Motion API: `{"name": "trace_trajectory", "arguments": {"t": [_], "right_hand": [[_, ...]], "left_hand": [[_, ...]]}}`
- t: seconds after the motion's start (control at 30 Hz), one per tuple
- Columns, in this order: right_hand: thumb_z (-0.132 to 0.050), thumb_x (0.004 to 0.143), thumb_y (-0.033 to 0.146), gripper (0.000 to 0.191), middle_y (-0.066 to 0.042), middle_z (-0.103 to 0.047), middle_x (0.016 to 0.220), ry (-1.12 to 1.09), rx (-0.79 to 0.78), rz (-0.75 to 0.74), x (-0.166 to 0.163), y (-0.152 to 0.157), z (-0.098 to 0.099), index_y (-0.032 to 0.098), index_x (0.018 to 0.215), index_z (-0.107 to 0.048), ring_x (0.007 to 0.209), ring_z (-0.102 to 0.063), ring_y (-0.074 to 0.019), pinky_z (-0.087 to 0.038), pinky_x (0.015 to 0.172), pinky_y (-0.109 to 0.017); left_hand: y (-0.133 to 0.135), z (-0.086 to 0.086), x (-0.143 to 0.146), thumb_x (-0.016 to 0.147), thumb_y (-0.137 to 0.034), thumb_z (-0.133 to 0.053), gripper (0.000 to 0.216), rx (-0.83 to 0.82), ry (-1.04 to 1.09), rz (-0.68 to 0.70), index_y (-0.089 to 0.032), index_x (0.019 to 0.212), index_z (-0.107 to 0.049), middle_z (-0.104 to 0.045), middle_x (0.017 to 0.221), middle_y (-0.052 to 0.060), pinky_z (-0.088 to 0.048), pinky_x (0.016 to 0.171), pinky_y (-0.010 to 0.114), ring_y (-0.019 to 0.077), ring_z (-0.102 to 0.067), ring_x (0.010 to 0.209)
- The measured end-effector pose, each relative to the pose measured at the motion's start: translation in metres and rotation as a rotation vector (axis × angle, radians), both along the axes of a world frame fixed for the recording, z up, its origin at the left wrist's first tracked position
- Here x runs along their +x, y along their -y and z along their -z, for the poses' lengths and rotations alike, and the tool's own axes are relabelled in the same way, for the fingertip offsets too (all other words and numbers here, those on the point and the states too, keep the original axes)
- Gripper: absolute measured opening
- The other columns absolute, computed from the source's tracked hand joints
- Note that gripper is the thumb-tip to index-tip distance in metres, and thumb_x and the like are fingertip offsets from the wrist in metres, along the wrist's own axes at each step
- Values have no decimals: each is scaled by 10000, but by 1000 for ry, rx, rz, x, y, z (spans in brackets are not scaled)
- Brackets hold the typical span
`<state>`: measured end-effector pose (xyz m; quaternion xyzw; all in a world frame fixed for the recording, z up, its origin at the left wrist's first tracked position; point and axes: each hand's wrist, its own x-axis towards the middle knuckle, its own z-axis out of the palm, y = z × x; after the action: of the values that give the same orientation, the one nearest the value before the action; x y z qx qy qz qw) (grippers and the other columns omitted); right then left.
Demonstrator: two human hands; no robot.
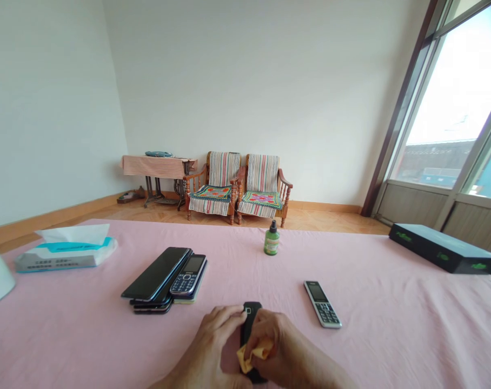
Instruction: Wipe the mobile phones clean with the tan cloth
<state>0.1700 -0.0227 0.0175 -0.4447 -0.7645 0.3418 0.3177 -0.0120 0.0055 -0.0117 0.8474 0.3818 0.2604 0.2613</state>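
A black mobile phone (249,323) lies on the pink cloth in front of me, its small camera square showing near the far end. My left hand (211,346) grips it along the left side, fingertips at the far end and thumb at the near end. Pinched in my right hand (281,337) is a crumpled yellow cloth (245,361), pressed onto the phone's lower part. My fingers and the cloth hide much of the phone. To the right lies a silver keypad phone (323,305) with its screen facing up.
Stacked phones (158,275) lie at the left, a dark keypad phone (188,274) among them. Behind stand a tissue pack (67,254) and a green bottle (271,241) with a black top. A black box (444,249) sits at the right edge of the pink-covered table (371,275).
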Motion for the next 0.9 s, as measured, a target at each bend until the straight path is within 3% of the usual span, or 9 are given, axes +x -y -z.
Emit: {"name": "trace_trajectory", "arguments": {"t": [0.13, 0.33, 0.43, 0.53, 0.7, 0.9], "right_hand": [[-460, 618, -72, 391, -25, -629, 843, -52, 63, 98, -3, -2, 8, 184, 733, -733, 751, -585, -110, -427, 634, -171], [-482, 624, -56, 362, -6, -645, 838, -6, -15, -84, 6, 2, 3, 196, 703, -729, 710, -571, -103, -420, 615, -173], [-477, 642, -55, 366, -12, -623, 834, -40, 34, 15, 4, -1, 5, 194, 736, -728, 738, -573, -108, -427, 648, -182], [-464, 634, -65, 384, -14, -607, 826, -55, 66, 91, 2, -3, 9, 191, 744, -728, 742, -575, -108, -425, 652, -183], [-525, 597, -53, 350, 5, -625, 805, -18, 6, -56, 6, -2, 11, 211, 687, -737, 713, -579, -103, -408, 602, -162], [-475, 668, -56, 360, -25, -601, 846, -36, 110, 199, 7, -8, 18, 189, 781, -714, 764, -580, -108, -423, 661, -171]], "left_hand": [[1, -4, 0, 452, -412, -884, 847, 5, -52, -10, -231, 1215, -562, -520, 1297, 110, -318, 1033, 493, 329, -438, 1204], [2, -7, 1, 452, -483, -864, 840, 15, -69, -22, -218, 1197, -580, -535, 1299, 119, -309, 1029, 515, 334, -430, 1214], [2, -6, 0, 428, -466, -875, 860, 20, -73, -32, -226, 1199, -578, -536, 1300, 113, -315, 1030, 513, 334, -436, 1213], [0, -1, -1, 430, -469, -875, 879, 44, -74, -34, -231, 1218, -564, -539, 1297, 113, -328, 1027, 507, 336, -448, 1203], [-8, 17, -4, 483, -541, -833, 854, 127, -47, 5, -254, 1237, -554, -538, 1306, 112, -372, 1003, 500, 347, -473, 1183], [-16, 31, -7, 445, -468, -864, 905, 151, -27, 3, -281, 1265, -528, -527, 1325, 90, -371, 1011, 507, 361, -466, 1193]]}}
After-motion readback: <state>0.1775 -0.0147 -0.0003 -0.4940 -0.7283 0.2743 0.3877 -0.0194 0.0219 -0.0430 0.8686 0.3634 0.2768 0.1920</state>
